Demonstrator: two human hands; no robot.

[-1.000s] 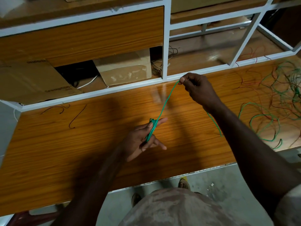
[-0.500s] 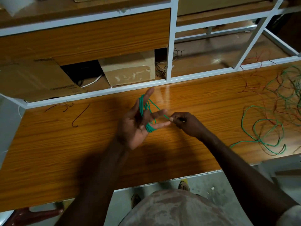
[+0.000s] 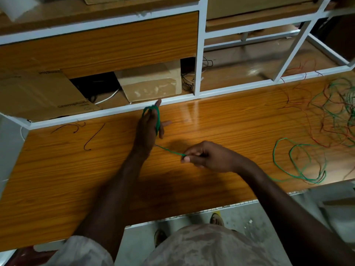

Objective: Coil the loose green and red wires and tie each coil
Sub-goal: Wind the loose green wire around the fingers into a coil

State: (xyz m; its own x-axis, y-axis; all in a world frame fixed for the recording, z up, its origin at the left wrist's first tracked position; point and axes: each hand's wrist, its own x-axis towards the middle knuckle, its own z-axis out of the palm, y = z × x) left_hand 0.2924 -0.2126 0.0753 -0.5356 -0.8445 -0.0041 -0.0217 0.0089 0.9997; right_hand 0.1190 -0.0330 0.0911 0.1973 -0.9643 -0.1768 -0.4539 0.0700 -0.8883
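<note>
A small coil of green wire [image 3: 157, 120] is wound round the fingers of my left hand [image 3: 148, 129], which is raised above the middle of the wooden table [image 3: 57, 179]. From the coil a taut green strand [image 3: 169, 151] runs down and right to my right hand [image 3: 203, 157], which pinches it between thumb and fingers. The same green wire trails under my right forearm to loose green loops [image 3: 299, 162] at the table's right. A tangle of red and green wires [image 3: 334, 116] lies at the far right.
Short dark red wire pieces [image 3: 94, 137] lie at the table's left. Behind the table stands a white-framed shelf [image 3: 196, 54] with cardboard boxes [image 3: 151, 83] and cables in it. The table's front edge is near my body, with my feet on the grey floor below.
My right hand has swung from the far side of the table down toward me, pulling the strand round my left hand. My left hand has turned and the coil on it has grown.
</note>
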